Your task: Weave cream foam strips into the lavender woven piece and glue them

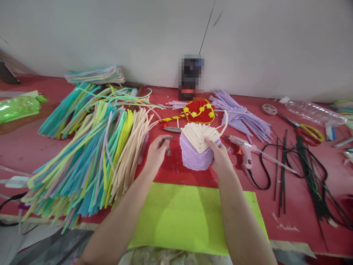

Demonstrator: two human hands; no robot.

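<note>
My right hand point(220, 156) grips the right edge of a woven pipe-cleaner piece point(197, 160), thumb on its front. The piece has cream V-shaped rows at the top and lilac rows below. A loose cream pipe cleaner point(226, 121) curls up from its upper right. To the left of the piece, apart from it, my left hand point(158, 149) has its fingers pinched together near a small dark bit; what they hold, if anything, is unclear. Just behind lies a red fan-shaped pipe-cleaner piece point(197, 115) with yellow flowers and a twisted handle. A metal blade tip point(171, 129) pokes out between them.
Bundled pastel pipe cleaners point(91, 158) cover the left side; lilac ones point(242, 116) lie behind right. A pink glue gun point(245, 149) with its cord, yellow-handled scissors point(310, 133), dark green stems point(311, 176) and a clear bottle point(314, 112) sit right. A yellow-green sheet point(179, 217) lies in front.
</note>
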